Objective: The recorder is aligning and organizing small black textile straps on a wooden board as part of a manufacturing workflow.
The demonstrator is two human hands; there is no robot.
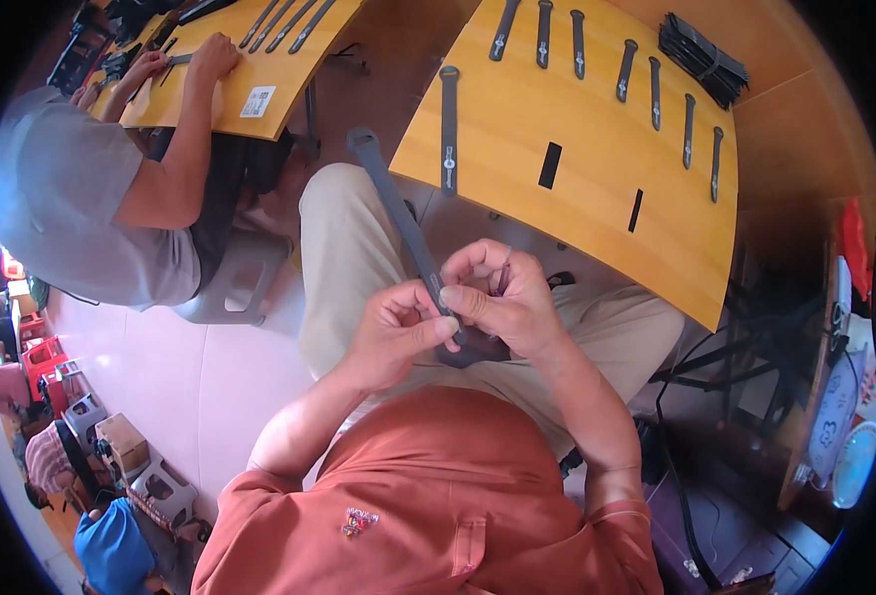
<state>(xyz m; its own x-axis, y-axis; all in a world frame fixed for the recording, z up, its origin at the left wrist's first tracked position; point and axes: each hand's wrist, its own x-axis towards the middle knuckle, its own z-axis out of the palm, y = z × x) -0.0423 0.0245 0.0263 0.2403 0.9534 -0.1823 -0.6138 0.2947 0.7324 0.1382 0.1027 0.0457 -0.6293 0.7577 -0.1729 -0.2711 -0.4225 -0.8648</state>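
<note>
While both hands pinch it over the lap, the long grey strap (398, 213) looks mid-fitting: left hand (393, 332) clamps it, right hand (502, 297) grips it plus a small thin piece. Next probably needs a steady pinch. On the bench (596, 198) I count nine laid-out straps (449, 129), one bundle (703, 58).

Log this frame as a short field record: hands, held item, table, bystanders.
left hand: pinches a dark grey strap at its lower end
right hand: grips the same strap, fingers curled at that end
strap pose: runs up and left over the lap
wooden table: a row of similar straps, one bundle
nearby: a person in a grey shirt at a second table
</note>
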